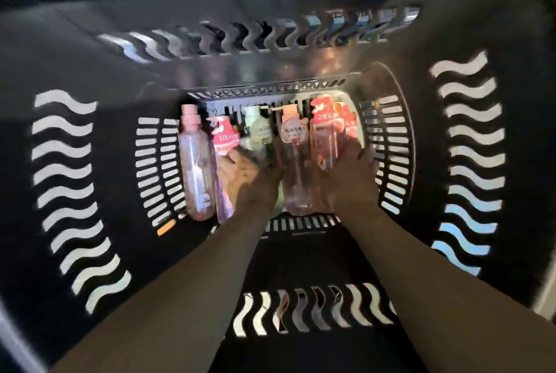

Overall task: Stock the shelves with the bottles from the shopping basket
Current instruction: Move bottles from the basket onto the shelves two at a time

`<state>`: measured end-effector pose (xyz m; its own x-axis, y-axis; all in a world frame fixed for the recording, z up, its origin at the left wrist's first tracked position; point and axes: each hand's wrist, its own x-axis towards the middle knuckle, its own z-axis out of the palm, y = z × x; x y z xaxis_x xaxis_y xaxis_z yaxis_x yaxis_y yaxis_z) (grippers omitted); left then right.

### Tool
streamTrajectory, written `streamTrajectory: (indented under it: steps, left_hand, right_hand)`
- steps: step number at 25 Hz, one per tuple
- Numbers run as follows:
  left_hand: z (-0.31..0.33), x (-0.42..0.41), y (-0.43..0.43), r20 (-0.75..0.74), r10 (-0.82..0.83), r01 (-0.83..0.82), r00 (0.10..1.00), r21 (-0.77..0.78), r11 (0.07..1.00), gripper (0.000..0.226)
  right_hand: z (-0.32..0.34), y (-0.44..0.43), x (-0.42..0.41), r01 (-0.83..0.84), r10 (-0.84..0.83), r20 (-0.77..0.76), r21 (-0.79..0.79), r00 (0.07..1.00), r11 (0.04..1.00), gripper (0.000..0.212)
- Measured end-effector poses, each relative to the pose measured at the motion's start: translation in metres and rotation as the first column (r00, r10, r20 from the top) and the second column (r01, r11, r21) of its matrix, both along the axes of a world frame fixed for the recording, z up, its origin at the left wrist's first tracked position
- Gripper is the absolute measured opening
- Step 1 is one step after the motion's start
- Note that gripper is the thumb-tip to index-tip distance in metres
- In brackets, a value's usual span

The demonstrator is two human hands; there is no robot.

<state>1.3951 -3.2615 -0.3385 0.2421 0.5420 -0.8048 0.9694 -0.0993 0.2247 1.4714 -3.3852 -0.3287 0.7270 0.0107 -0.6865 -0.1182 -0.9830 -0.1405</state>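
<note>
Reaching into black slotted plastic shopping basket [90, 71], both arms entering from lower frame. Gripping red-labelled clear pink bottle [326, 134] with right hand [352, 177], fingers curled round it, right of centre. Covering lower part of clear green-capped bottle [255, 134] with left hand [246, 183], centre; finger closure unclear. Further left, flat on basket floor: pink-capped clear pink bottle [195, 162].

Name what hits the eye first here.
Bottles, mostly pink, lie in a lit row at the bottom of a deep dark basket, seen from above. Both arms reach down to them. The left hand lies over the green bottle mid-row, and the right hand grips the red bottle at the right end.
</note>
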Motion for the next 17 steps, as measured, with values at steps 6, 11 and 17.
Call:
streamTrajectory:
  steps: [6,11,17]
  left_hand:
    - [-0.030,-0.007,-0.002,0.087,-0.008,-0.008,0.996,0.175,0.984,0.079]
    - [-0.014,0.002,-0.008,0.218,0.082,-0.071,0.972,-0.059,0.996,0.062]
    - [0.052,0.003,0.007,0.219,0.355,-0.269,0.909,-0.343,0.900,0.035]
  right_hand:
    - [-0.025,-0.001,-0.004,0.010,-0.012,0.081,0.026,0.997,1.000,0.105]
    - [-0.013,-0.008,0.001,0.188,-0.195,0.028,0.171,0.980,0.967,0.090]
    - [0.045,-0.016,0.005,0.230,-0.244,0.013,0.278,0.970,0.933,0.066]
